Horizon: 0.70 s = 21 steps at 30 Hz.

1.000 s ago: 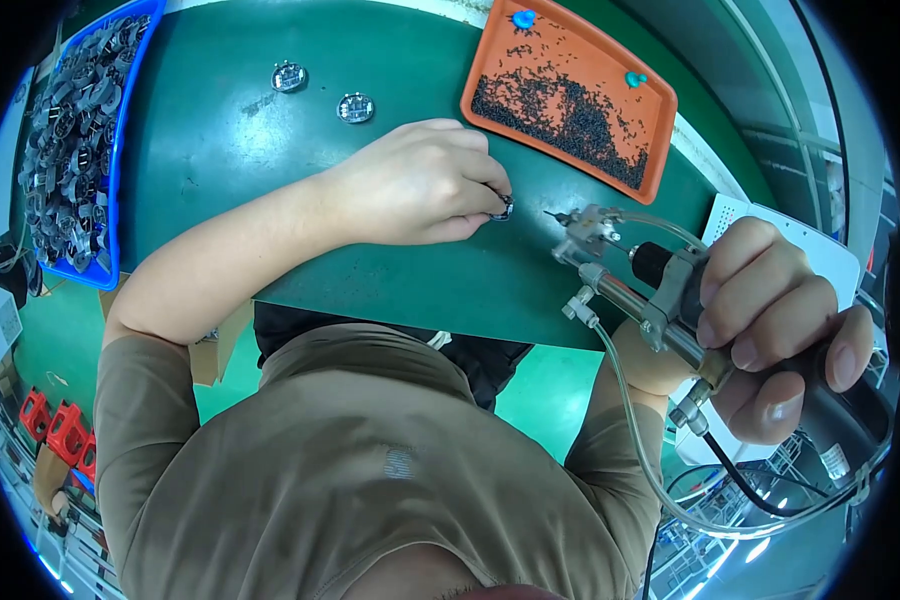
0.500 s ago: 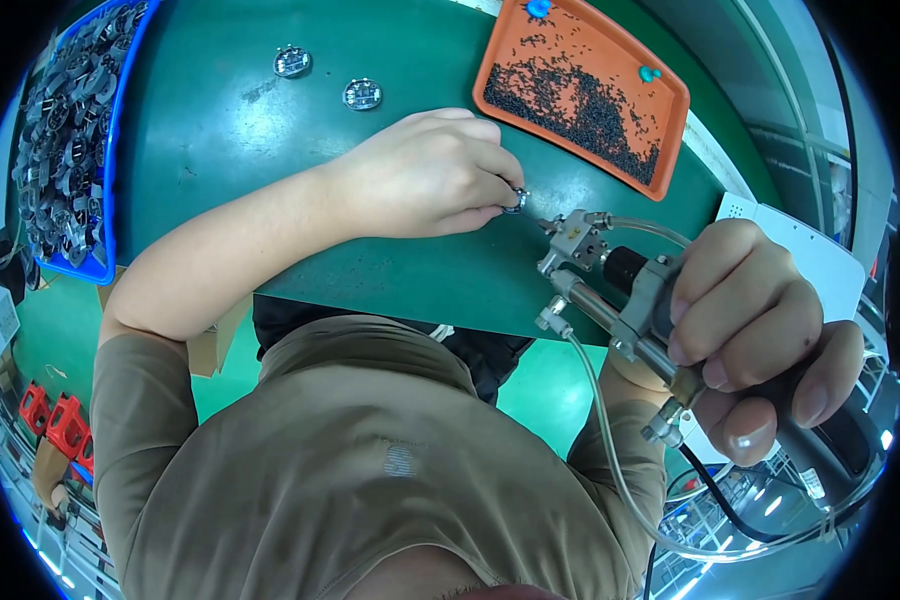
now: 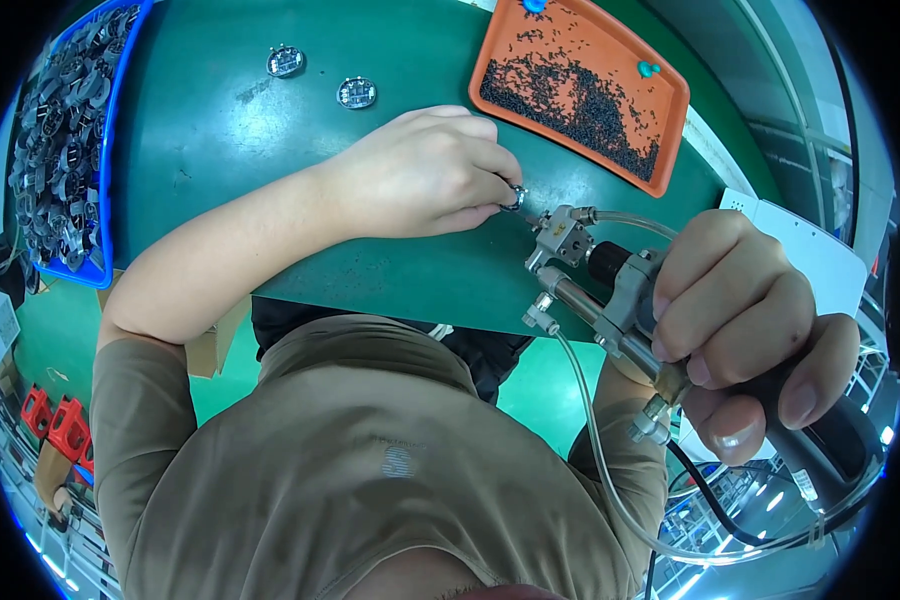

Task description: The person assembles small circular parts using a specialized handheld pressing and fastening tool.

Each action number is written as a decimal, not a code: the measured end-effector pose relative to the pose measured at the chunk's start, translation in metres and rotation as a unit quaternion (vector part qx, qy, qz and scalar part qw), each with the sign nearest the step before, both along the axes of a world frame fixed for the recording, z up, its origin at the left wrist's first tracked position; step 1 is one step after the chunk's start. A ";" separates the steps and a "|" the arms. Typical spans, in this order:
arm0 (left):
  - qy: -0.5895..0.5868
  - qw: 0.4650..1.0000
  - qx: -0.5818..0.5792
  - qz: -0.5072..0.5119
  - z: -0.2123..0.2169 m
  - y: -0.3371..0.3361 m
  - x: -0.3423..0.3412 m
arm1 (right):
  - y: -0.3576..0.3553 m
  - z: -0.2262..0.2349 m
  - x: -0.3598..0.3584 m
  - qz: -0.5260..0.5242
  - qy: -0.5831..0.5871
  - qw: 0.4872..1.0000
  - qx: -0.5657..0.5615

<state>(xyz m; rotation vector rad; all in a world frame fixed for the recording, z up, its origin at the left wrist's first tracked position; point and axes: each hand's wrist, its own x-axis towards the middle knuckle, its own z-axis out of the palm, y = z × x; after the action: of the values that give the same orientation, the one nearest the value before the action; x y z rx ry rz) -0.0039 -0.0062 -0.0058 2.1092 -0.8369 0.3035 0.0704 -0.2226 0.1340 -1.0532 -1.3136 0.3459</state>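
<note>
My left hand (image 3: 435, 175) is closed in a pinch on a small round watch-like module (image 3: 514, 199), held on edge over the green table; the fingers cover most of it. My right hand (image 3: 745, 325) wraps round a hand-held power tool (image 3: 625, 305) with a dark grip, metal cylinder and clear hoses. The metal head of the tool points left, its thin tip close to the module; whether they touch I cannot tell. Farther left on the table lie two similar round modules, one silver and dark (image 3: 285, 62), the other also silver-rimmed (image 3: 356, 93).
At the back right an orange tray (image 3: 497, 60) holds many tiny black pieces, screw-like, and two small blue-green knobs. A blue bin (image 3: 110, 180) full of dark strapped parts stands at the left. A white box-like device (image 3: 815, 250) is behind my right hand. The table's near edge runs before my body.
The tool in my right hand has shifted slightly left, bringing its tip nearer the module. My left hand stays almost in place, still pinching it.
</note>
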 end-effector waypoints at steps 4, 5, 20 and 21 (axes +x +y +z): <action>0.000 1.000 0.002 -0.003 -0.001 0.000 0.000 | 0.000 0.001 0.001 0.001 -0.008 1.000 0.000; 0.000 1.000 0.003 -0.003 -0.001 0.000 0.000 | 0.001 0.001 0.001 0.002 -0.008 1.000 0.000; -0.002 1.000 -0.001 -0.002 -0.001 0.002 0.001 | 0.004 0.000 0.004 0.010 -0.006 1.000 0.001; -0.003 1.000 0.010 0.001 0.000 0.002 0.000 | 0.008 0.004 0.004 0.013 -0.014 1.000 -0.021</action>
<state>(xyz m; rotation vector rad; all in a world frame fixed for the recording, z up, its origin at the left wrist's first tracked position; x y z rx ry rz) -0.0039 -0.0037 -0.0057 2.1288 -0.8461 0.3042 0.0741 -0.2149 0.1382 -1.0811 -1.3505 0.3811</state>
